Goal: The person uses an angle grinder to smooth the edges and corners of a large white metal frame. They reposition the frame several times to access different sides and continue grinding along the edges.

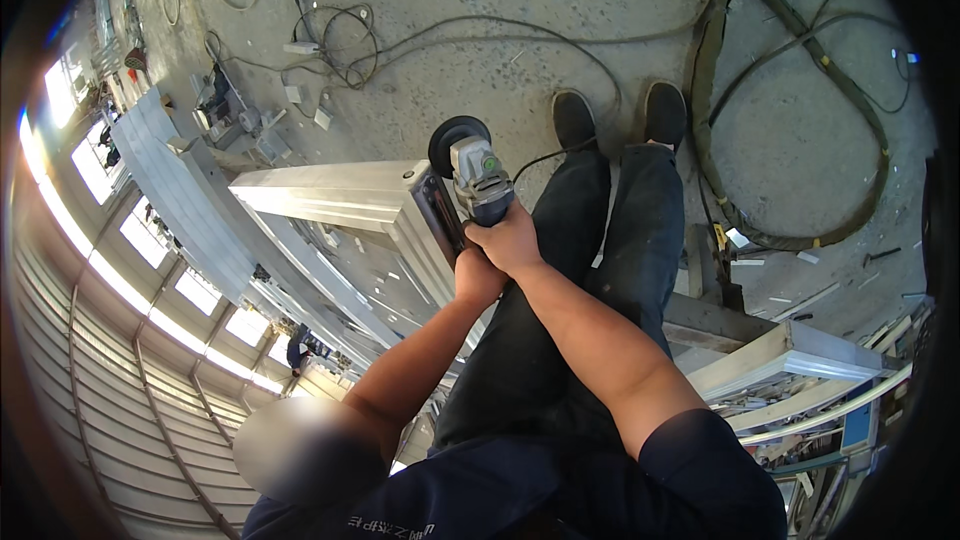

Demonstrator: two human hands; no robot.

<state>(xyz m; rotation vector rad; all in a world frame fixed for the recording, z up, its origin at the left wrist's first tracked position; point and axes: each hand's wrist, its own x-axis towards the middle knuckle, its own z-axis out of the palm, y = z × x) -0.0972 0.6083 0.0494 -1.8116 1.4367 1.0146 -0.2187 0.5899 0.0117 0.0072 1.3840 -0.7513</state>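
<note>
My right hand (508,240) is wrapped round the body of an angle grinder (480,175) with a grey head and a round black disc (458,135). Just below it, my left hand (481,278) is closed at the grinder's rear end, its fingers largely hidden behind the right hand. The disc sits beside the near corner of a silver metal frame (330,180), close to its dark end face (437,215). Whether disc and metal touch, I cannot tell. A thin black cord (545,155) passes to the right of the grinder.
Long silver profiles (185,180) lie at the left, beyond the frame. Loose cables (350,50) cross the concrete floor ahead of my shoes. A thick hose (870,105) loops at the right. More metal pieces (790,360) stand at the lower right. Another person (297,348) is far off left.
</note>
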